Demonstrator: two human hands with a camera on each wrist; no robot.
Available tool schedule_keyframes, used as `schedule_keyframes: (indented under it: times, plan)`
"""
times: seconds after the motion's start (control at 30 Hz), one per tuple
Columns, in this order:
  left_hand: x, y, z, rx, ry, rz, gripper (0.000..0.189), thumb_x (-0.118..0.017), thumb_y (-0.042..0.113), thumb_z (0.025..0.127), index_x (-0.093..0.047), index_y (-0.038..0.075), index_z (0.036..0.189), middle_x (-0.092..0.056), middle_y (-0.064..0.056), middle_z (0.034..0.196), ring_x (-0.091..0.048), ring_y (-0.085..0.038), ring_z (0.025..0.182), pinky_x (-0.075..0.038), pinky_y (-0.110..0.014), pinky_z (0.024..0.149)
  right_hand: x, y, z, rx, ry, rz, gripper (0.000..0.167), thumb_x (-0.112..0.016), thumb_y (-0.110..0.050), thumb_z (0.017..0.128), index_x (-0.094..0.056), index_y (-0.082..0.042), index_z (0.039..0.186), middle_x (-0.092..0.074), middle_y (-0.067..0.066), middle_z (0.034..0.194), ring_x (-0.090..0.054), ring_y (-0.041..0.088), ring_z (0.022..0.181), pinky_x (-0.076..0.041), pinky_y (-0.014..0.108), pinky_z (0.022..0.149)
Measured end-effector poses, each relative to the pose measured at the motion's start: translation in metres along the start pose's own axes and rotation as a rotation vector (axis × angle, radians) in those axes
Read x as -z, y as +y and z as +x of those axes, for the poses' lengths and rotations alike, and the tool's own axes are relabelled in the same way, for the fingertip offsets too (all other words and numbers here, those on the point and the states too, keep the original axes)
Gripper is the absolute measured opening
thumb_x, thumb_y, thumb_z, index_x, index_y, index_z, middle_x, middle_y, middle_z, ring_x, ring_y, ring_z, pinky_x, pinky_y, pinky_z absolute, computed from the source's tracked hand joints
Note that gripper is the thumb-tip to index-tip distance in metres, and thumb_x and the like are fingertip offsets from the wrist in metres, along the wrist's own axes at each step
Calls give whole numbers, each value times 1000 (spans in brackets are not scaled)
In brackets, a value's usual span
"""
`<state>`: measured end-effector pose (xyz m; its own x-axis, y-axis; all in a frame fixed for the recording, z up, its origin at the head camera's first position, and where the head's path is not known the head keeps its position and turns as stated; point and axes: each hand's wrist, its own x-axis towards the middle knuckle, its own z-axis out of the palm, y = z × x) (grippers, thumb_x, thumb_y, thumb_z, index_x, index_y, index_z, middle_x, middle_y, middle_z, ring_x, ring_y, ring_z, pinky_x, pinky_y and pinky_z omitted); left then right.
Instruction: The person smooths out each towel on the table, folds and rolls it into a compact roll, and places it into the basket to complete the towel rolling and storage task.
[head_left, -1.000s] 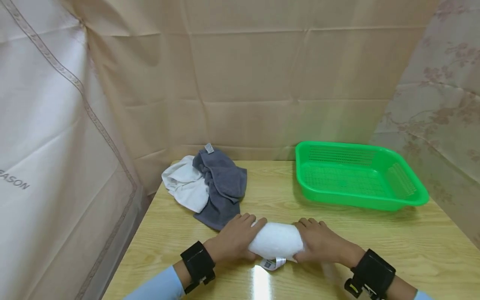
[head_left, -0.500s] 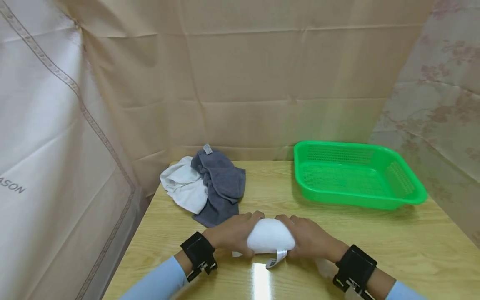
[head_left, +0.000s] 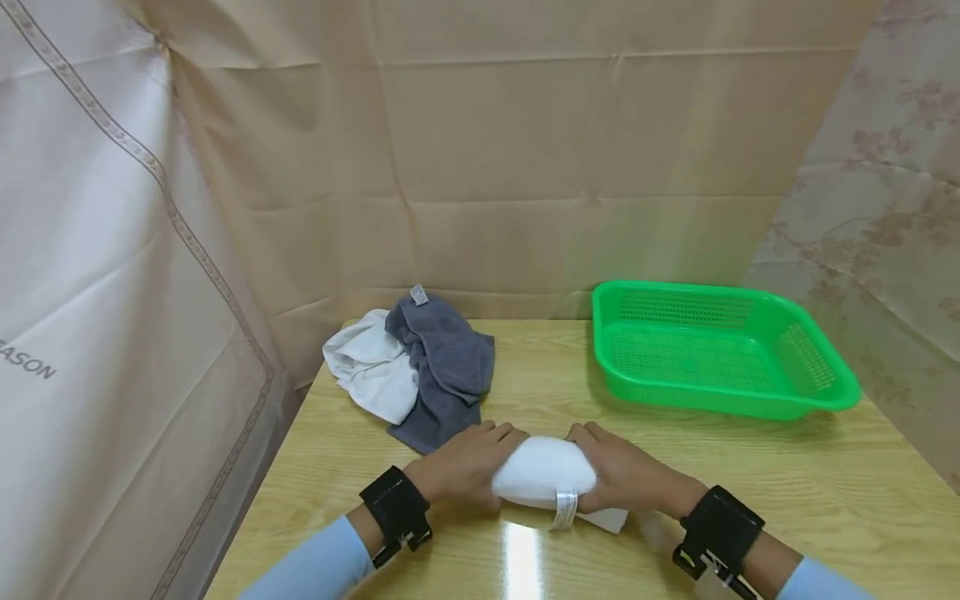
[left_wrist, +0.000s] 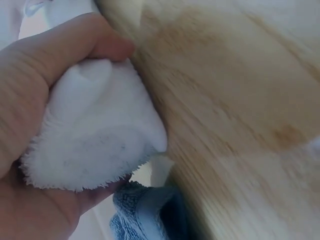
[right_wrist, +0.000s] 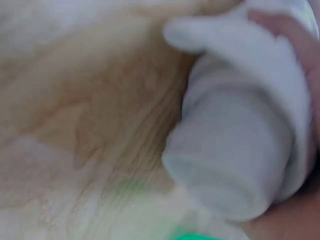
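Lettering (head_left: 28, 360) on the pale hanging (head_left: 97, 275) starts us off at far left, and the frame chops its beginning, leaving just "ASON" clear. Along to the worktop (head_left: 307, 500), where a crumpled white cloth (head_left: 367, 371) lies partly covered by a dark grey cloth (head_left: 450, 358), a little tag (head_left: 418, 295) poking up, too small to read. The grey one's near edge slips out of sight behind the left hand (head_left: 467, 467), and that hand has a firm hold on one end of the rolled white cloth (head_left: 542, 468), low at centre, over the near part of the worktop. In the left wrist view the thumb lies across the fluffy end, most of the fingers tucked away beneath. A label (head_left: 565, 508) dangles from the roll, its print unreadable. Now the right hand (head_left: 626, 473), gripping the other end, fingertips lost against the cloth; its wrist view is blurry, yet a round end and a loose flap come through, the hand itself sliced by the frame. Beyond it sits the green basket (head_left: 720, 402), well apart from the roll, and finally a floral sheet (head_left: 892, 208), cropped at the right edge.
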<state>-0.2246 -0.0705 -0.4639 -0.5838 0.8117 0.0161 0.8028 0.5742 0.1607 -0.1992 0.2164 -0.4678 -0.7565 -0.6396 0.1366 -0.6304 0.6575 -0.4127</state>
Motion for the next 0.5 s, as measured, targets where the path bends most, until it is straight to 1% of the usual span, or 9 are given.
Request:
schedule_keyframes:
  times: [0.03, 0.1, 0.13, 0.17, 0.2, 0.27, 0.33, 0.43, 0.5]
  plan:
    - [0, 0, 0, 0, -5, -14, 92, -89, 32, 69, -44, 16, 148, -55, 0, 136, -53, -16, 115, -48, -32, 98, -2, -4, -2, -3, 29, -85, 73, -91, -44, 71, -55, -12, 126, -58, 3, 111, -59, 19, 93, -52, 40, 75]
    - [1, -1, 1, -2, -15, -35, 93, -90, 32, 68, -45, 15, 147, -55, 0, 135, -53, -15, 115, -48, -31, 99, -8, -10, -5, -10, 77, -248, 87, -88, -55, 72, -55, -8, 137, -58, 9, 119, -59, 28, 102, -52, 50, 80]
    - [2, -1, 1, -1, -22, -44, 93, -91, 32, 68, -45, 15, 146, -55, 0, 135, -53, -15, 115, -47, -30, 99, -11, -13, -7, -19, 90, -297, 95, -87, -60, 71, -52, -8, 143, -58, 12, 123, -59, 32, 106, -52, 54, 82]
    - [3, -1, 2, 1, -27, -55, 93, -92, 32, 67, -46, 14, 146, -55, 0, 134, -53, -15, 115, -47, -30, 99, -12, -14, -8, -27, 91, -316, 103, -86, -65, 70, -49, -8, 147, -58, 13, 126, -59, 35, 108, -52, 57, 83]
    - [4, -2, 2, 4, -33, -62, 94, -92, 33, 67, -46, 14, 146, -55, 0, 134, -53, -15, 115, -47, -30, 99, -13, -14, -9, -36, 88, -315, 108, -85, -67, 69, -46, -8, 150, -58, 13, 126, -60, 36, 108, -52, 58, 84]
    - [5, -2, 4, 14, -45, -76, 94, -93, 32, 67, -46, 14, 146, -55, 0, 134, -53, -14, 115, -47, -29, 99, -14, -13, -8, -50, 73, -278, 116, -86, -70, 65, -42, -10, 153, -59, 13, 126, -60, 35, 107, -53, 57, 84]
    - [6, -2, 5, 30, -59, -95, 95, -92, 32, 66, -45, 15, 147, -55, 0, 135, -53, -14, 115, -47, -30, 99, -13, -9, -7, -57, 57, -218, 117, -90, -66, 61, -42, -11, 153, -60, 10, 123, -61, 30, 105, -54, 54, 84]
    - [7, -2, 7, 46, -71, -100, 99, -92, 31, 66, -42, 15, 150, -55, -1, 134, -53, -15, 114, -47, -31, 98, -9, -3, -4, -49, 15, -154, 109, -95, -50, 64, -42, -11, 152, -62, 8, 116, -62, 24, 101, -54, 48, 84]
    - [7, -1, 7, 51, -65, -100, 102, -92, 29, 66, -39, 15, 152, -54, -2, 132, -53, -16, 113, -48, -32, 97, -6, 0, -2, -33, -6, -130, 104, -97, -36, 65, -43, -10, 151, -64, 6, 111, -63, 21, 97, -55, 45, 83]
